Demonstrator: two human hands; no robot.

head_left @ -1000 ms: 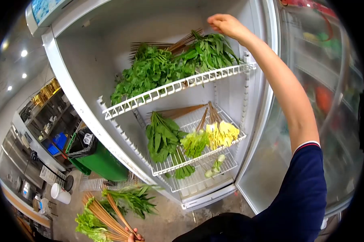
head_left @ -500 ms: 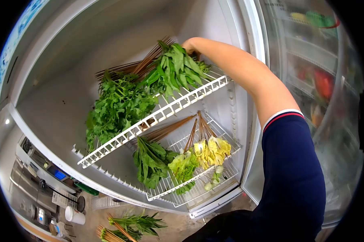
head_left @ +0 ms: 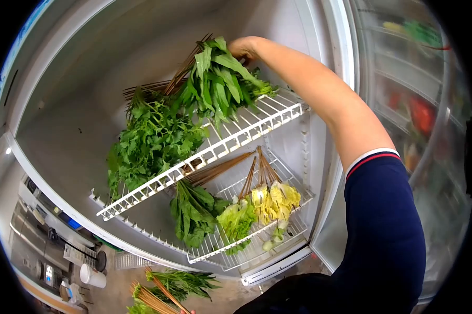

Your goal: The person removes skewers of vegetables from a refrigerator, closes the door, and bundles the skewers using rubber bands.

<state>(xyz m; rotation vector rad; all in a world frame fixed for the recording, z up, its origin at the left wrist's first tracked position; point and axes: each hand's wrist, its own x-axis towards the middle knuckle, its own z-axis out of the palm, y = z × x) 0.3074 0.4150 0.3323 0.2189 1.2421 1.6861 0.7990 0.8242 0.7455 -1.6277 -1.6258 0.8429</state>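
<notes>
My right hand (head_left: pixel 242 48) reaches to the back of the upper wire shelf (head_left: pixel 215 153) in an upright fridge. Its fingers are curled at the edge of a bunch of skewered long-leaf greens (head_left: pixel 220 83) and look closed on it, though leaves partly hide them. Left of that bunch lie skewered leafy herbs (head_left: pixel 152 141), their sticks toward the back wall. At the bottom edge only fingertips of my left hand (head_left: pixel 189 312) show, against the sticks of several skewered greens (head_left: pixel 183 282) held low outside the fridge.
On the lower wire shelf (head_left: pixel 228 253) lie skewered dark leaves (head_left: pixel 191 214), light green lettuce (head_left: pixel 237 222) and yellow cabbage (head_left: pixel 275 201). The glass door (head_left: pixel 387 157) stands open at the right. A white bucket (head_left: pixel 92 276) is on the floor at lower left.
My right hand has shifted slightly up and left, and the long-leaf greens beside it have been lifted and spread. The skewers at the bottom have risen into view with my left fingertips.
</notes>
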